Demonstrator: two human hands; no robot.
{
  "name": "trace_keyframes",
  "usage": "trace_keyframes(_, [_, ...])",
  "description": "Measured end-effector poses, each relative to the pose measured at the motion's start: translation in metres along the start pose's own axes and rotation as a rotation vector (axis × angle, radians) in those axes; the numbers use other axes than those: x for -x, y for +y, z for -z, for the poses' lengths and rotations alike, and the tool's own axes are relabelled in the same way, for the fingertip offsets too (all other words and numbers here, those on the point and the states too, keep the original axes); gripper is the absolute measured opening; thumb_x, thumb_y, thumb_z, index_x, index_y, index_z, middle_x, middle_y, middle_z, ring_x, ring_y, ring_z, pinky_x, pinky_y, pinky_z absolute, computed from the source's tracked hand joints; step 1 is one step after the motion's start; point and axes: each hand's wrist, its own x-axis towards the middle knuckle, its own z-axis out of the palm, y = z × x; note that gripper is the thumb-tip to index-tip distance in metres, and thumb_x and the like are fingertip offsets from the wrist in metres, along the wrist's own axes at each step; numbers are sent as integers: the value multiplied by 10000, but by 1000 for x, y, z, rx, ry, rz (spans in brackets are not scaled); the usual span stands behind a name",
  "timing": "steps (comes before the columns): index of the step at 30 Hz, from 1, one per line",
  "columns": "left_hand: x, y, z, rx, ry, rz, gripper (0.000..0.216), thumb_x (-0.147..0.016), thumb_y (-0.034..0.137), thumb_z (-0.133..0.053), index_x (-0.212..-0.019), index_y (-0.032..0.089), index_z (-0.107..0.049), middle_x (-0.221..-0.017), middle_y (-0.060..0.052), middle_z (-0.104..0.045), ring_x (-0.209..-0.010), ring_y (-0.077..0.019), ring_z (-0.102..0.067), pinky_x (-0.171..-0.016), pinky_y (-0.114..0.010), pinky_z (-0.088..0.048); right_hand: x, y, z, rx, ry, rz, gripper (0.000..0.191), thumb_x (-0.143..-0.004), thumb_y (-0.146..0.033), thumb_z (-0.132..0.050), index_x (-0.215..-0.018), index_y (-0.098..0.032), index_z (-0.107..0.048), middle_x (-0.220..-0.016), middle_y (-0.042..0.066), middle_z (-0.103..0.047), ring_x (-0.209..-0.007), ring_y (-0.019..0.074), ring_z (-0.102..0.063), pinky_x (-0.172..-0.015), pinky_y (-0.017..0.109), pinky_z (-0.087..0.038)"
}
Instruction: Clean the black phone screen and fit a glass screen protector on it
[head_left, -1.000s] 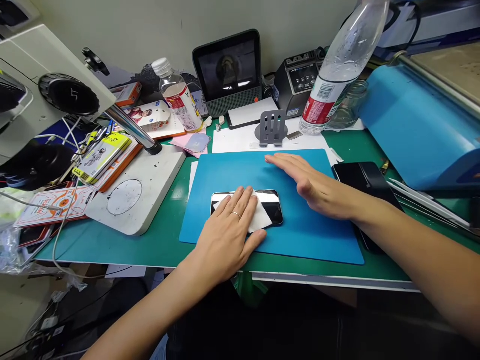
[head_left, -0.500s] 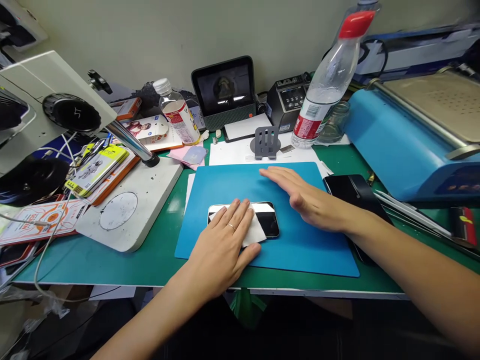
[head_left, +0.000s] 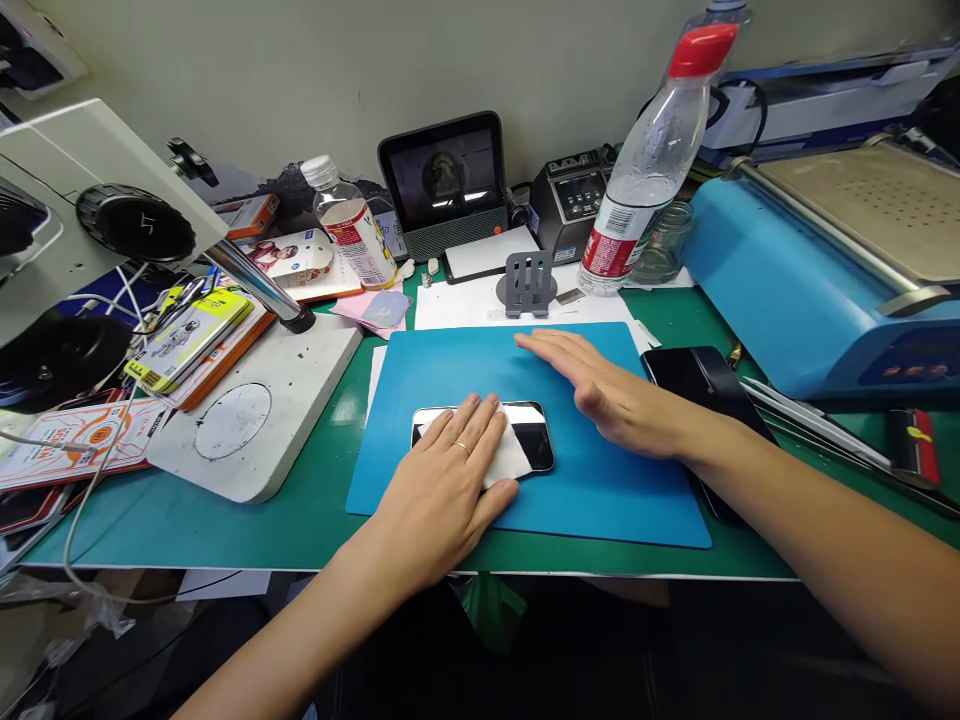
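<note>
A dark phone (head_left: 537, 443) lies face up on a blue mat (head_left: 600, 500) near the desk's front edge. My left hand (head_left: 450, 480) lies flat on a white cloth (head_left: 511, 457) and presses it onto the phone's screen; a ring is on one finger. The phone's left part is hidden under the cloth and hand. My right hand (head_left: 600, 392) rests palm down on the blue mat just right of the phone, fingers stretched out, holding nothing.
A microscope base (head_left: 255, 420) stands at the left with boxes and cables beyond it. A grey phone stand (head_left: 527, 283), a small display (head_left: 442, 180), two water bottles (head_left: 645, 160) (head_left: 349, 225) sit behind. A black phone (head_left: 686, 375) and a blue machine (head_left: 810, 280) are at the right.
Both hands keep their places on the cloth and the mat. The view has tilted and shifted slightly, so everything sits a little lower and further left in the picture.
</note>
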Motion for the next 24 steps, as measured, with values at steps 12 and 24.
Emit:
trace_keyframes(12, [3, -16, 19, 30, -109, -64, 719, -1128, 600, -295, -1673, 133, -332, -1757, -150, -280, -1639, -331, -282, -1292, -540, -397, 0, 4, 2, 1, 7, 8, 1149, -790, -965, -64, -1708, -314, -297, -1778, 113, -329, -1652, 416, -213, -1297, 712, -195])
trace_keyframes(24, [-23, -24, 40, -60, -152, -131, 528, -1145, 466, -368, -1569, 181, -501, -1660, -201, -482, -1633, -375, -290, -1294, -562, -368, 0, 5, 3, -2, 21, -19, 1213, -768, -985, -59, -1702, -257, -325, -1779, 119, -323, -1652, 432, -198, -1313, 698, -169])
